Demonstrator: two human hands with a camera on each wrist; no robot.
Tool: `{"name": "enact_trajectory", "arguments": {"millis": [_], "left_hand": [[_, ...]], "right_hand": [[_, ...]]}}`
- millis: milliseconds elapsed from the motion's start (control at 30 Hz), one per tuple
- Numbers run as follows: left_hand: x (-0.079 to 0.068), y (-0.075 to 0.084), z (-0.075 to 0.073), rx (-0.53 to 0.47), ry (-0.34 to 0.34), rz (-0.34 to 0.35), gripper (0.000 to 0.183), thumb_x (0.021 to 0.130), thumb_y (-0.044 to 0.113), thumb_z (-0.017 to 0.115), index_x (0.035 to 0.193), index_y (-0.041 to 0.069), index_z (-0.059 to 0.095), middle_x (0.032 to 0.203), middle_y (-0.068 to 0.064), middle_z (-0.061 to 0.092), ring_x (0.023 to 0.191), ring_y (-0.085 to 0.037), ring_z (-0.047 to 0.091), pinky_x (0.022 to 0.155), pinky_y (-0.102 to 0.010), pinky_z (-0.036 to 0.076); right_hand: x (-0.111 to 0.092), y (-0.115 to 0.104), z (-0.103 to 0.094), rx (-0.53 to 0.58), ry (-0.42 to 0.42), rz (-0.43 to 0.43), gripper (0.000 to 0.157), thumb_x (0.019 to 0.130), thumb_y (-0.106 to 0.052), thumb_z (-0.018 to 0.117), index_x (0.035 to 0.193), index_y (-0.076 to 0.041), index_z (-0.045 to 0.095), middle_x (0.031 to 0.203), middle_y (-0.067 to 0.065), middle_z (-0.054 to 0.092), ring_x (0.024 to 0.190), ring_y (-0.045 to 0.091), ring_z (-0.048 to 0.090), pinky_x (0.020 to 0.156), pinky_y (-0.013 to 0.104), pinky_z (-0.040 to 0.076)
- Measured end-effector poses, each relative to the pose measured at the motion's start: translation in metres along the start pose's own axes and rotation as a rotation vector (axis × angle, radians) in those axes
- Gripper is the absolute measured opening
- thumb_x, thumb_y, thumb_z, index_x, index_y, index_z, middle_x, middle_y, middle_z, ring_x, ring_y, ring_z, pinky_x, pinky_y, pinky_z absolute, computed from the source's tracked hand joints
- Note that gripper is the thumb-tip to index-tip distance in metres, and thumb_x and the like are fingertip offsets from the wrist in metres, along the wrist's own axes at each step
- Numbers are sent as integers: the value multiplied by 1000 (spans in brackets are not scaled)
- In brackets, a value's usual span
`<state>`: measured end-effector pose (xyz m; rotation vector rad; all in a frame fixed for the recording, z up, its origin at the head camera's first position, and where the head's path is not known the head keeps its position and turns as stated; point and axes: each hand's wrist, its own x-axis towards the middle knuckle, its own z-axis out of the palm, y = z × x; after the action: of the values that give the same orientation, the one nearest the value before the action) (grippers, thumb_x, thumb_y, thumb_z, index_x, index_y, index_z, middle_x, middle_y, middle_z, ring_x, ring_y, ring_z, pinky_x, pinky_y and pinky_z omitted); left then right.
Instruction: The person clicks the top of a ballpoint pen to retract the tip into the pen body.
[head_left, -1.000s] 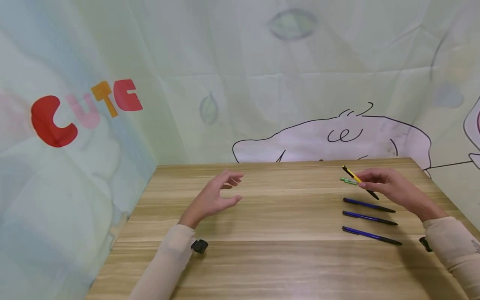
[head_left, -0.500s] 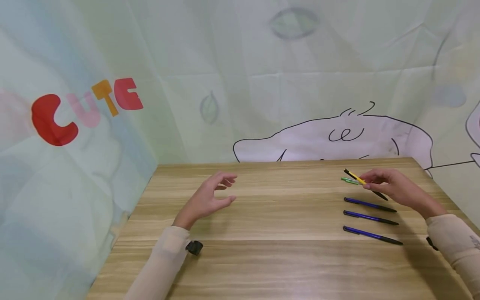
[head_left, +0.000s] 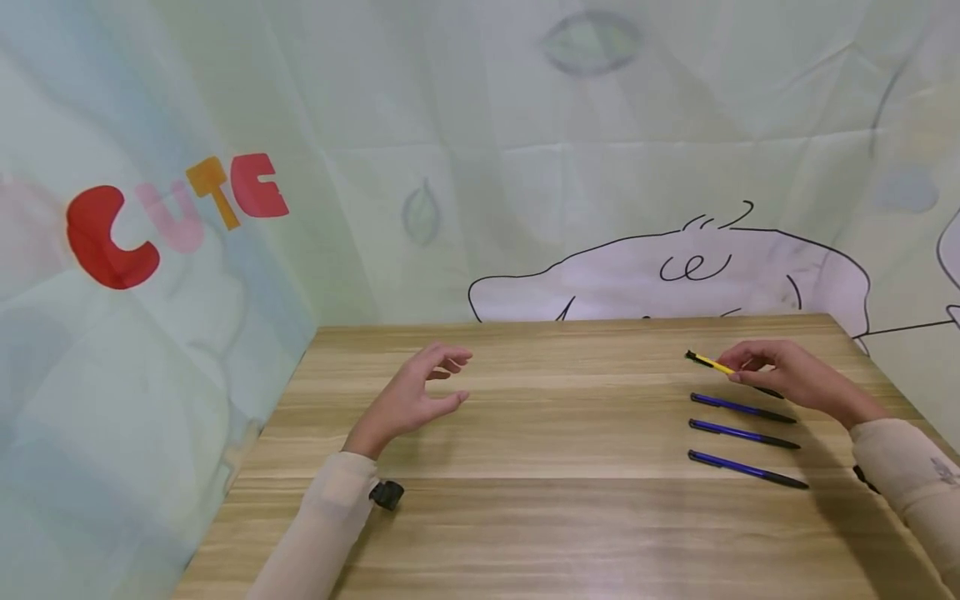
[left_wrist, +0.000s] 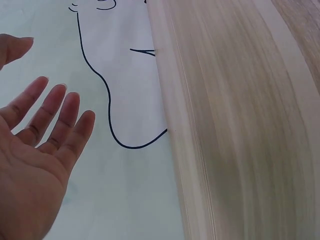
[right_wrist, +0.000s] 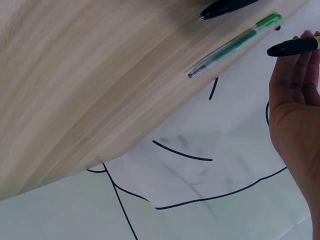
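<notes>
My right grip (head_left: 780, 375) is grasping a slim yellow-and-black plastic pen (head_left: 716, 365), pinched between thumb and fingers, its barrel slanting with the black clip end to the left. I take this pen as landmark; it is at the far right part of the wood-grain worktop (head_left: 525, 533). Whether it touches the surface, I cannot tell. A clear plastic pen with a green end (right_wrist: 235, 46) lies near it, seen in the right wrist view and mostly hidden in the head view. Nearer to me than the landmark, three blue-and-black pens (head_left: 744, 433) lie in a row, apart from one another. My left grip (head_left: 420, 392) is released, well left of the landmark, fingers relaxed, thumb spread away.
</notes>
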<state>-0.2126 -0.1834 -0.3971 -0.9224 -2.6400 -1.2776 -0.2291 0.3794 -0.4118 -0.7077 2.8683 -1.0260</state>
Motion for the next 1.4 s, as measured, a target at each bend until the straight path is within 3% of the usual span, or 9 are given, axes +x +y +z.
{"name": "enact_trajectory", "arguments": {"millis": [133, 333, 533, 833, 1200, 1400], "left_hand": [[0, -1, 0, 6, 4, -2, 49, 89, 12, 78, 134, 15, 60, 121, -2, 60, 116, -34, 61, 101, -49, 54], [-1, -2, 0, -8, 2, 10, 48, 88, 10, 78, 133, 14, 61, 121, -3, 59, 115, -35, 60, 101, -49, 54], [-2, -2, 0, 2, -1, 8, 47, 88, 11, 78, 132, 15, 62, 121, -1, 59, 114, -26, 60, 100, -46, 55], [-2, -2, 1, 13, -1, 6, 46, 89, 13, 78, 131, 14, 62, 123, -2, 60, 114, -30, 61, 100, -46, 55], [-3, -1, 1, 16, -2, -3, 46, 88, 11, 78, 131, 14, 62, 123, -1, 59, 114, -27, 61, 100, -46, 55], [-3, -1, 2, 13, 4, -4, 46, 88, 9, 78, 131, 13, 62, 122, -2, 60, 114, -29, 61, 100, -47, 55]], "right_hand": [[2, 5, 0, -12, -8, -18, 19, 93, -6, 72, 112, -9, 73, 99, 8, 72, 87, 4, 64, 74, 20, 54], [4, 10, -2, -53, -74, 33, 19, 92, -4, 72, 110, -10, 74, 102, 4, 72, 88, 3, 62, 75, 21, 55], [5, 13, 1, -80, -110, 53, 21, 90, -1, 73, 110, -9, 75, 101, 2, 72, 86, 3, 61, 74, 23, 55], [8, 20, 7, -147, -154, 91, 18, 91, -7, 74, 109, -11, 74, 97, -5, 71, 88, 9, 61, 77, 24, 54], [9, 24, 14, -207, -107, 73, 19, 91, 0, 72, 109, -6, 74, 98, 2, 71, 93, 23, 67, 84, 50, 58], [8, 23, 13, -205, -89, 78, 19, 91, -2, 72, 110, -5, 74, 99, 3, 71, 94, 25, 67, 85, 53, 57]]}}
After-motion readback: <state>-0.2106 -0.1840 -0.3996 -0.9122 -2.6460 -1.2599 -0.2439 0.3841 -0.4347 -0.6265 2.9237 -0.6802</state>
